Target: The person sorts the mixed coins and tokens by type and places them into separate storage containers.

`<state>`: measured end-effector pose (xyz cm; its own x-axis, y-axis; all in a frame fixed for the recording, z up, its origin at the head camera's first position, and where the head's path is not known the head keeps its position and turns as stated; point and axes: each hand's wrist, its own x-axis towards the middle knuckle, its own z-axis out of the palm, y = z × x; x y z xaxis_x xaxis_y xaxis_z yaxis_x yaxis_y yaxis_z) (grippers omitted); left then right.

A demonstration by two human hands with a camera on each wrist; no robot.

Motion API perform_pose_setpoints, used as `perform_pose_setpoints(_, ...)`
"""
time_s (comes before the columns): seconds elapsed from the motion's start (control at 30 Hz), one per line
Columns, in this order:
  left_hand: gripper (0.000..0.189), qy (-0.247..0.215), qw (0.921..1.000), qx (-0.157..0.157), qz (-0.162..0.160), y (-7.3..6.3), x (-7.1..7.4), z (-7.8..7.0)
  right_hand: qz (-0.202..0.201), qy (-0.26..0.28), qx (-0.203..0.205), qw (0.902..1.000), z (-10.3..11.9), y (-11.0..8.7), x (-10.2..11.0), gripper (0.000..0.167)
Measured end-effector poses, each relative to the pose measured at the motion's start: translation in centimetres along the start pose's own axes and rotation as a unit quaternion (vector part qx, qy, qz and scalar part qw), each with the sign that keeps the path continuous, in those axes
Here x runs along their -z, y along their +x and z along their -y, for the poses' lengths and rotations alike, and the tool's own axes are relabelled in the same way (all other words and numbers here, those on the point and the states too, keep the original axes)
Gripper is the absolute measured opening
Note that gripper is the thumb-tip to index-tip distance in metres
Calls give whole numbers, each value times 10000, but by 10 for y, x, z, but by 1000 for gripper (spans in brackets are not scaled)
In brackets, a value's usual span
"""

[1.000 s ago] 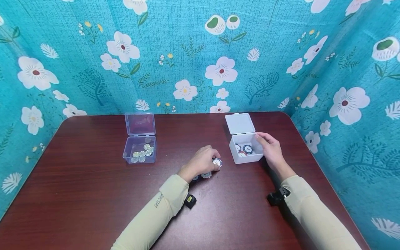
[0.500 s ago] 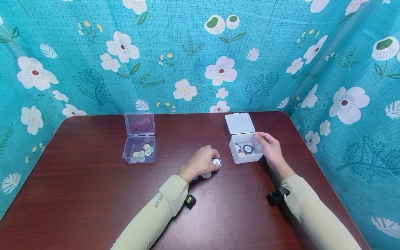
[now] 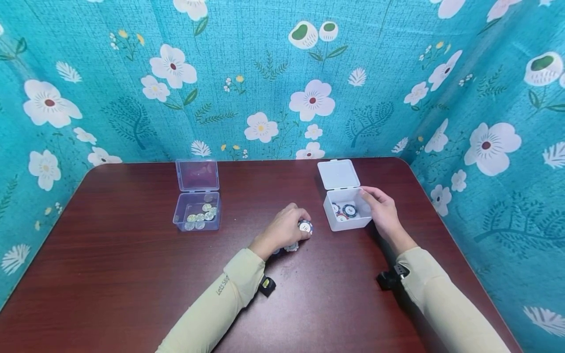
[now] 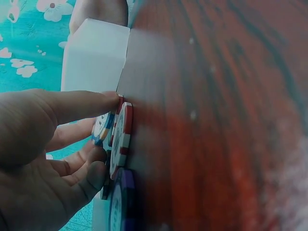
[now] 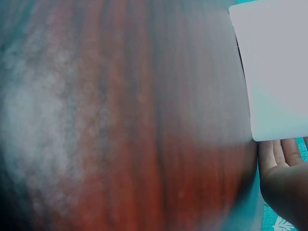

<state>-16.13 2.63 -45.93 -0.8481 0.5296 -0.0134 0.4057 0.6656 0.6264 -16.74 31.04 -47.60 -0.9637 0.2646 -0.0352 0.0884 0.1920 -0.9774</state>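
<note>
My left hand (image 3: 286,226) pinches a blue-and-white poker chip (image 3: 305,227) marked 10 a little above the table. Below it lie other chips, among them a red-and-white chip (image 4: 122,139) and a purple one (image 4: 122,199) in the left wrist view; my hand partly hides them in the head view. On the right stands a white plastic box (image 3: 350,224) with its lid up and several poker chips (image 3: 350,211) inside. My right hand (image 3: 383,212) grips this box at its right wall, thumb at the rim; in the right wrist view its fingers (image 5: 290,151) lie along the wall.
A clear purplish box (image 3: 197,225) with a raised lid stands left of my left hand, holding several gold and silver coins (image 3: 200,217). Both boxes stand on the dark red wooden table (image 3: 132,274). A flowered turquoise curtain (image 3: 265,63) hangs behind and at the sides.
The chip in my left hand has risen and tilted very slightly. My right hand and both boxes have stayed in place.
</note>
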Motion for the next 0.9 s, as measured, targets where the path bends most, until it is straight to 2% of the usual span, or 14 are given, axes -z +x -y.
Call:
perform_pose_setpoints(0.1,31,-135,9999,70,6,-1,0,0,-14,4,-24,10000,-1,0,0,43)
perform_pose_setpoints(0.23,30,-300,9995,-4,-14,0,-1,1,-41,13,-59,10000,-2,1,0,40)
perform_pose_setpoints(0.4,26,-814,9967,-27,19,3,0,4,-49,-71,-69,9999,-2,2,0,42)
perform_pose_setpoints(0.63,26,-1511,9885,31,46,5,2,7,-34,-117,-57,9999,0,1,0,44)
perform_pose_setpoints(0.9,25,-2281,9735,164,-30,7,2,5,29,-67,5,10000,1,-1,0,47)
